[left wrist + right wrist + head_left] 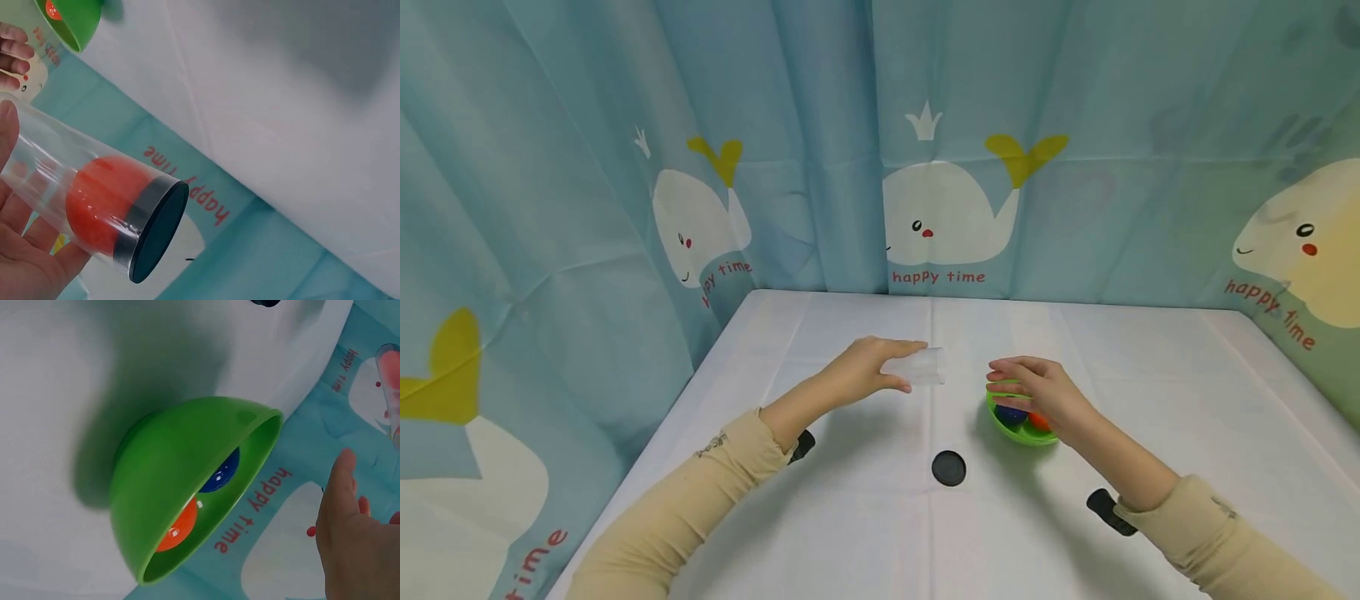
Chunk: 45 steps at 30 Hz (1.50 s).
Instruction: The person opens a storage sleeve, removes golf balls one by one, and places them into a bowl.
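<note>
My left hand (880, 367) grips a clear plastic tube (922, 367) above the table, thumb and fingers around its side. The left wrist view shows a black cap (159, 231) on one end of the tube and a red-orange ball (106, 203) inside, against that cap. My right hand (1041, 390) hovers over a green bowl (1026, 438), fingers extended and holding nothing. In the bowl lie a dark blue ball (222, 475) and an orange ball (179, 529); the right hand partly covers them in the head view.
A round black lid (949, 468) lies flat on the white-covered table (865, 533), nearer to me than the bowl. Blue curtains (827, 208) with whale prints hang behind the table and along its left side.
</note>
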Available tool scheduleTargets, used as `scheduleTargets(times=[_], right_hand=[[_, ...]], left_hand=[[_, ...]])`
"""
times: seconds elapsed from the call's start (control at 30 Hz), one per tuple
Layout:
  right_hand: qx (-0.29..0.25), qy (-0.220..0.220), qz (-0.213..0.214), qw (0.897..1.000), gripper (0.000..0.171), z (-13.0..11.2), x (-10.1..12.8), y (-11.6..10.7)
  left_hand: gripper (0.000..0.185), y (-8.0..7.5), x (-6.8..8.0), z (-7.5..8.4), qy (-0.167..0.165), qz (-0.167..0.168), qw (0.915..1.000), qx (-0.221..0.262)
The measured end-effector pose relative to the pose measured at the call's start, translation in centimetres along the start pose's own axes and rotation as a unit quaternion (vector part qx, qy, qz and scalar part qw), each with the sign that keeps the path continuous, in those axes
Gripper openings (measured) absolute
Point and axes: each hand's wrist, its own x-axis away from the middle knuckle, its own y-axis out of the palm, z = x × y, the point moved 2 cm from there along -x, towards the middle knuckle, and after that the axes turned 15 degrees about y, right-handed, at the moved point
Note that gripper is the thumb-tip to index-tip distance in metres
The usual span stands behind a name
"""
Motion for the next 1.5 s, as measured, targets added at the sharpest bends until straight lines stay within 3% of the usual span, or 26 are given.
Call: scheduleTargets(times=[0.23,0.5,0.87,1.3,1.5], right_hand=[[-0.069,0.023,-0.043,0.996,0.041,-0.3,-0.2,0.7],[-0.145,0.05,-0.086,0.984,0.02,-0.3,-0.5,1.3],[-0.176,0.082,-0.108,0.975,0.044,-0.6,-1.1,2.5],[-0.227,0.099,-0.13,0.96,0.036,-0.9,-1.6,3.2],[-0.219,0.097,-0.135,0.961,0.037,-1.2,-1.6,3.3]], left_hand=[[0.064,-0.3,-1.0,0.1,0.009,-0.022,0.9995,-0.022],[0.065,-0.6,-1.5,0.4,0.007,-0.038,0.999,-0.023],[0.064,-0.9,-2.4,0.8,0.022,-0.061,0.9967,-0.048],[0.065,-1.2,-3.0,0.7,0.024,-0.088,0.9937,-0.064],[0.064,-1.2,-3.5,0.9,0.02,-0.108,0.99,-0.088]])
